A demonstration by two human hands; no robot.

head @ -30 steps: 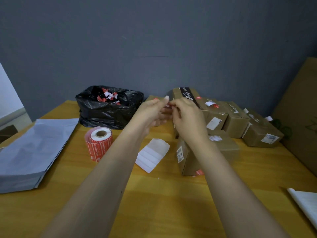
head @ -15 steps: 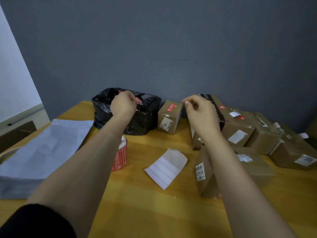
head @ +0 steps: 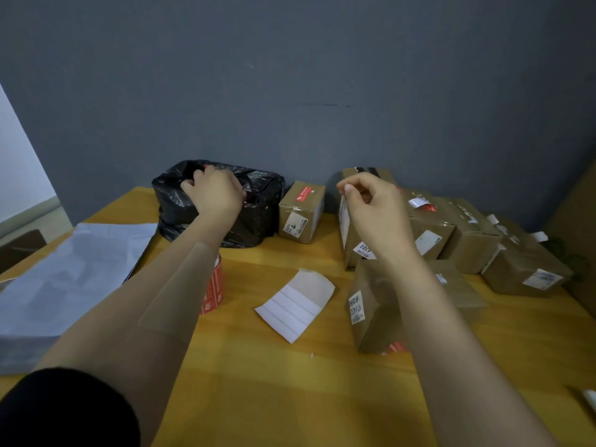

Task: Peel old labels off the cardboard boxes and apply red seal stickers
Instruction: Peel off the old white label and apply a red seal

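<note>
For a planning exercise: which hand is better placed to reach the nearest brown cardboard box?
Probably right: the right hand hangs near that brown cardboard box, while the left hand is over the black plastic bag.

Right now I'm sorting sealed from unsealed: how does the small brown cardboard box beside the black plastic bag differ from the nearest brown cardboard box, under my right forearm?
The small brown cardboard box shows a red seal sticker on top; the nearest brown cardboard box shows only a torn white scrap there, where visible. The small one stands alone by the black plastic bag; the nearest sits before the pile. Both carry white printed labels.
</note>
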